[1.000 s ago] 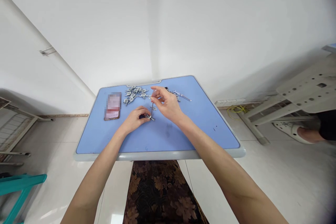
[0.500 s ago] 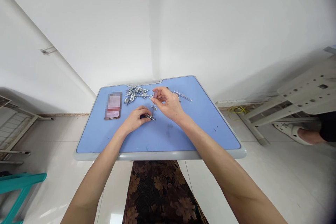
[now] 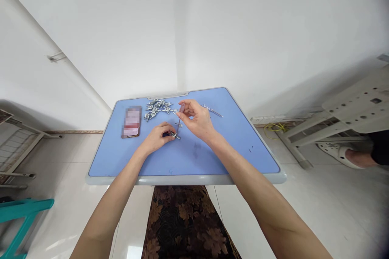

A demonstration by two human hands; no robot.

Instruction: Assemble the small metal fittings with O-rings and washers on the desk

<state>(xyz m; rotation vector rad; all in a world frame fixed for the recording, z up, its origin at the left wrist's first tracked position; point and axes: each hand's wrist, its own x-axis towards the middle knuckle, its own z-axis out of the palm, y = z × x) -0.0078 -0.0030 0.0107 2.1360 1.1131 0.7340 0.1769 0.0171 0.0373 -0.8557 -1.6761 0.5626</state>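
My right hand [image 3: 197, 120] is closed around the pinkish clear handle of a screwdriver [image 3: 182, 108], held upright with its shaft pointing down. The shaft's lower end meets a small metal fitting [image 3: 174, 134], which my left hand [image 3: 156, 138] pinches against the blue table [image 3: 188, 158]. Fingers hide much of that fitting. Just behind it lies another small metal piece [image 3: 180, 125]. A pile of similar silvery metal fittings [image 3: 155, 107] sits farther back, beyond my left hand.
A phone [image 3: 131, 123] lies on the table's left side. Thin metal rods or tools [image 3: 214, 111] rest behind my right hand. White wall rises behind the table. A teal stool [image 3: 27, 214] stands at left; at right are a frame [image 3: 299, 141] and a person's shoe [image 3: 334, 151].
My right hand and the screwdriver handle have shifted slightly to the right, and its fingers sit a little differently on the handle. My left hand stays on the fitting.
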